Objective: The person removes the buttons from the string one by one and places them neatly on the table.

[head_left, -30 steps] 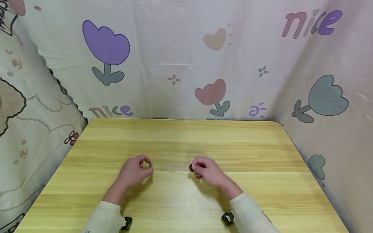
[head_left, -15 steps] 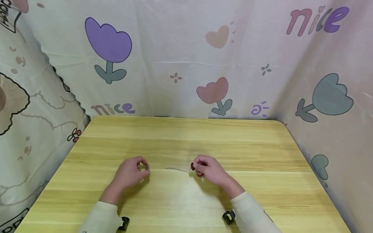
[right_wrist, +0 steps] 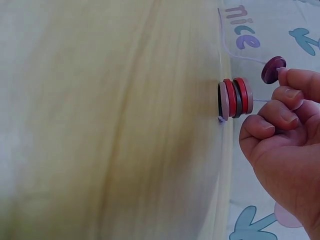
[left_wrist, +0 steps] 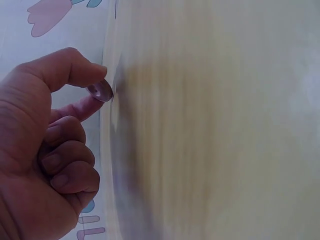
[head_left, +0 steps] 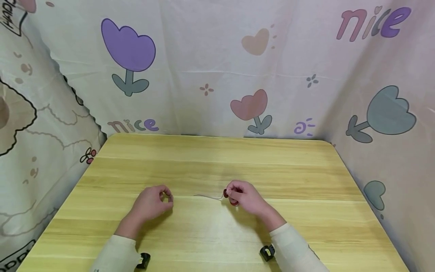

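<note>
Basically, both fingertip grips are taken. Left hand (head_left: 152, 202) has thumb and forefinger nearly closed on a glossy dark purple-grey round disc (left_wrist: 101, 91), probably a button; the other fingers are curled in, holding nothing I can see. Right hand (head_left: 247, 196) is pinched tight on a thin pale thread (head_left: 210, 197), right at a dark maroon round disc (right_wrist: 274, 70); can't tell whether the fingers grip that disc too. Below the right hand, a short stack of red, pink and black round discs (right_wrist: 236, 97) sits on the same thread. The free end points toward the left hand, well apart from it.

Handling guess: discs light, stiff, slick, easy to flick loose, so hold by the rim and leave the face clear. Thread limp; best pinched close to its tip, or it will sag.

Surface is a smooth yellow wood-grain desk (head_left: 204, 238), so a dropped disc might roll. Behind it hangs pale cloth (head_left: 187, 49) printed with tulips, hearts and "nice". Light is soft, with shadows under the hands.
</note>
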`<state>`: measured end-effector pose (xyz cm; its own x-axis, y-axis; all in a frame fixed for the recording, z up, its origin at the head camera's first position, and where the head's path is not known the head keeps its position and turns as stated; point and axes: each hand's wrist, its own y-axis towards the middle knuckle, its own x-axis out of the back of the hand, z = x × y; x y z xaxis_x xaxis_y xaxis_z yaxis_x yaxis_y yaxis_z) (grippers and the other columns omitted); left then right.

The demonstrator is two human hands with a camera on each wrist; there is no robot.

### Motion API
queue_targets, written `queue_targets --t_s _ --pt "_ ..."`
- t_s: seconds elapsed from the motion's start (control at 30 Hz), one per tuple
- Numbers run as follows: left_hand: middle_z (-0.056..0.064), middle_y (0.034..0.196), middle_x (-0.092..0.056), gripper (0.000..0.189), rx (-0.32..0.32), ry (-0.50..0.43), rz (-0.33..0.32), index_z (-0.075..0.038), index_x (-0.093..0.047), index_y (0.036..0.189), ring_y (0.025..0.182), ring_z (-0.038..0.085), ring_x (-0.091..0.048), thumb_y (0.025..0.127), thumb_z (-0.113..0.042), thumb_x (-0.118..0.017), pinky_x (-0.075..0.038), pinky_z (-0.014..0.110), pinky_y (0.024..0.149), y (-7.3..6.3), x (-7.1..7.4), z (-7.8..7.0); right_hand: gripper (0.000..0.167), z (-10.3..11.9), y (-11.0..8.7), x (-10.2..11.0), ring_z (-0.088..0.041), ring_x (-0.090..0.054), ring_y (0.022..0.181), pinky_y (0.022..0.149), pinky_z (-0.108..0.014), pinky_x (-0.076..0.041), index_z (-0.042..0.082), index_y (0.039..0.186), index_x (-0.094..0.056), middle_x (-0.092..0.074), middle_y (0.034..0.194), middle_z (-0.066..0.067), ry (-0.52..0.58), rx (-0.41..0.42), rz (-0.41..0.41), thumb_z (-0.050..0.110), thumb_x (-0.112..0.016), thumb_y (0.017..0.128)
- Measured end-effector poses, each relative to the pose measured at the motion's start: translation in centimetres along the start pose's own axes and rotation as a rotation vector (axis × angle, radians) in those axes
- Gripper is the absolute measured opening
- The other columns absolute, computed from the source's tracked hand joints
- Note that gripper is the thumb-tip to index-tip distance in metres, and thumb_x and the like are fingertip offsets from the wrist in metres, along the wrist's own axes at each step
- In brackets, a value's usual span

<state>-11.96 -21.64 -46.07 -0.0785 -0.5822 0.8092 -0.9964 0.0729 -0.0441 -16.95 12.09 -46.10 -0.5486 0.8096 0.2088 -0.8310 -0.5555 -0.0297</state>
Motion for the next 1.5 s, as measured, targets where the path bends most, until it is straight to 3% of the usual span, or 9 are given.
queue_targets --t_s 0.7,1.17,1.5 --pt "-0.002 0.06 -0.043 0.015 0.014 -0.054 -0.001 -0.013 -0.074 0.093 0.053 0.012 -0.036 0.084 -0.025 -0.079 -0.033 0.031 0.056 -0.26 -0.23 0.98 0.012 -0.18 0.11 -0.01 -0.028 -0.045 0.064 0.061 -0.036 -0.042 -0.003 0.094 -0.062 -0.048 0.071 -0.027 0.024 0.003 -0.01 0.003 -0.054 0.101" --pt "-0.002 0.058 -0.041 0.019 0.024 -0.11 0.014 -0.008 -0.075 0.097 0.052 0.011 -0.034 0.086 -0.023 -0.079 -0.035 0.029 0.056 -0.39 -0.12 0.71 0.013 -0.02 0.05 0.16 -0.027 -0.044 0.064 0.061 -0.035 -0.042 -0.004 0.094 -0.063 -0.047 0.07 -0.027 -0.003 -0.005 -0.019 0.002 -0.054 0.101" --pt "-0.001 0.06 -0.044 0.021 0.011 -0.086 0.011 -0.006 -0.074 0.1 0.051 0.011 -0.037 0.086 -0.02 -0.077 -0.035 0.029 0.053 -0.17 -0.17 0.48 0.012 -0.12 0.18 0.23 -0.027 -0.045 0.065 0.063 -0.036 -0.042 -0.003 0.094 -0.063 -0.048 0.072 -0.028 -0.001 -0.014 -0.035 0.003 -0.056 0.101"
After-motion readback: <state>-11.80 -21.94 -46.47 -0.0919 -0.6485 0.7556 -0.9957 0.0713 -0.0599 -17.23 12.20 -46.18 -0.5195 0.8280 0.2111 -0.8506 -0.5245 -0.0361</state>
